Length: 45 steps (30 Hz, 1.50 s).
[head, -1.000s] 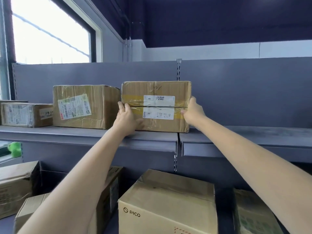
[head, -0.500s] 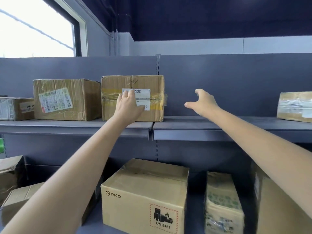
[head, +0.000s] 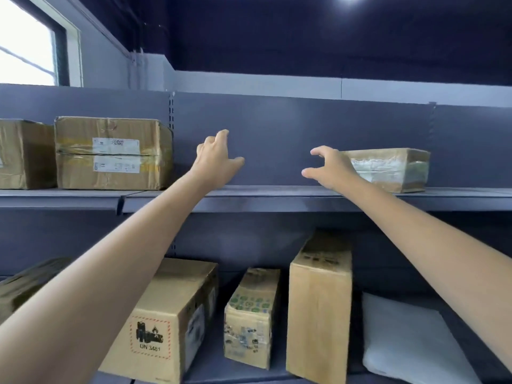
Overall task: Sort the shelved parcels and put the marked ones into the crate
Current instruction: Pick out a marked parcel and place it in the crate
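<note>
— Which way is the next parcel lying from the hands?

— Off to the right. The flat taped parcel (head: 393,169) is sitting on the upper shelf (head: 277,199), with its long axis running along the shelf edge, left to right. The right hand (head: 331,169) is hovering just in front of its near left end, fingers spread and gripping nothing; whether it is touching the cardboard I cannot tell.

— And the left hand (head: 214,162)?

— It is hanging empty too, fingers loosely parted, over the bare stretch of shelf, well apart from that parcel. It is sitting nearer the labelled parcel (head: 110,153) on the left.

— So the right is leading?

— I am judging so. The left is needing to cross the gap to take the parcel's other end. The crate is not showing anywhere in view.
</note>
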Each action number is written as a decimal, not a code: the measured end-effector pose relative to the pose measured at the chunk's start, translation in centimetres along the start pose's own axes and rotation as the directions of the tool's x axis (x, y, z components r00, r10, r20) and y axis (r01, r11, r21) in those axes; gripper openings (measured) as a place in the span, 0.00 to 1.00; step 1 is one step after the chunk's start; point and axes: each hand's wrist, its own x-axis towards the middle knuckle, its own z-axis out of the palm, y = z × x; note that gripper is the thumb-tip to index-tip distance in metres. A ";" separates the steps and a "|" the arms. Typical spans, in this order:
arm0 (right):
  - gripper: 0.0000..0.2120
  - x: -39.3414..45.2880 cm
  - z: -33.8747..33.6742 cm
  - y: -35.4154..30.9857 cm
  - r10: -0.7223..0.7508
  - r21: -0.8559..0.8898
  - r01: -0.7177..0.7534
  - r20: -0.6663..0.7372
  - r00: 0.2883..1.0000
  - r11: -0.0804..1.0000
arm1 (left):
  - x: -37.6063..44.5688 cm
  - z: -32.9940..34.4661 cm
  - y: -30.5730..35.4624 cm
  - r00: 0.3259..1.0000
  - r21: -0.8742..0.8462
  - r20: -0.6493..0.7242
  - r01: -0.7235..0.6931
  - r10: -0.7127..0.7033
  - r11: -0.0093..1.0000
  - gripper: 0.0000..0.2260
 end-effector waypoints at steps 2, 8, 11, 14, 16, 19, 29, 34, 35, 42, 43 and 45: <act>0.26 -0.1 -2.1 2.5 0.012 0.003 -0.012 -0.017 1.000 1.000 | 0.1 1.7 2.4 1.000 -0.019 0.013 -0.008 0.009 1.000 0.29; 0.23 0.4 -8.1 9.0 0.070 -0.045 -0.080 -0.182 0.981 0.996 | 0.8 7.1 8.8 0.998 -0.128 0.056 -0.032 0.040 0.991 0.30; 0.21 1.3 -10.6 13.1 0.094 -0.031 -0.109 -0.310 0.946 0.994 | 1.1 10.0 12.0 0.990 -0.139 0.106 -0.076 0.091 0.987 0.30; 0.19 2.3 -12.6 16.8 0.162 0.012 -0.170 -0.378 0.912 0.985 | 2.0 12.8 15.4 0.981 -0.141 0.150 -0.105 0.126 0.984 0.28; 0.21 3.2 -13.3 18.9 0.252 0.050 -0.250 -0.333 0.909 0.967 | 2.7 14.7 17.5 0.972 -0.140 0.196 -0.103 0.130 0.985 0.27; 0.25 5.0 -13.8 20.8 0.383 0.076 -0.376 -0.224 0.896 0.924 | 3.7 17.3 20.1 0.962 -0.170 0.249 -0.072 0.114 0.983 0.25; 0.14 8.9 -14.5 23.3 0.615 0.584 -0.538 0.083 0.784 0.607 | 4.9 21.5 21.6 0.891 -0.080 0.430 -0.122 0.145 0.989 0.23; 0.16 6.5 -13.7 21.2 0.548 0.597 -0.490 0.098 0.831 0.635 | 4.0 20.6 20.9 0.898 -0.326 0.396 -0.057 0.191 0.944 0.16; 0.20 5.9 -13.5 20.6 0.527 0.583 -0.479 0.100 0.844 0.657 | 3.9 20.3 20.5 0.908 -0.356 0.385 -0.018 0.164 0.934 0.15; 0.23 2.3 -11.4 14.5 0.335 0.466 -0.337 0.090 0.938 0.819 | 2.8 15.6 16.4 0.954 -0.535 0.300 0.164 0.005 0.829 0.24; 0.22 1.9 -10.7 13.1 0.296 0.440 -0.306 0.092 0.951 0.845 | 2.6 14.8 16.0 0.956 -0.560 0.293 0.169 0.003 0.811 0.25; 0.23 1.0 -9.0 10.6 0.234 0.317 -0.239 0.052 0.971 0.918 | 2.1 13.4 15.1 0.971 -0.567 0.239 0.139 0.001 0.812 0.25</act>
